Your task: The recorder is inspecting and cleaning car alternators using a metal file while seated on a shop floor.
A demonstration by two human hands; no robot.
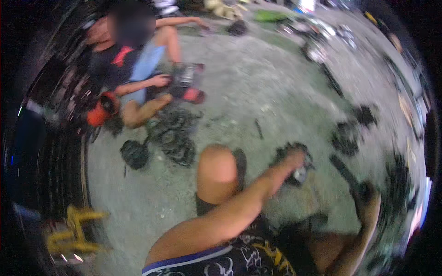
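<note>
My left arm reaches across to a dark, grimy metal machine part (300, 174) on the floor. On top of that part my left hand (293, 159) is closed, though motion blurs its fingers. Farther right, my right hand (367, 192) grips a dark, bar-shaped tool (343, 168). The tool points up and left, toward the machine part but apart from it. Its exact kind is too blurred to tell.
Dark greasy parts (347, 135) lie beyond my right hand. At left, a person (122, 64) sits beside a heap of dark parts (172, 138) and an orange-red container (99, 110). A yellow metal stand (73, 230) is lower left. A thin dark rod (259, 129) lies mid-floor.
</note>
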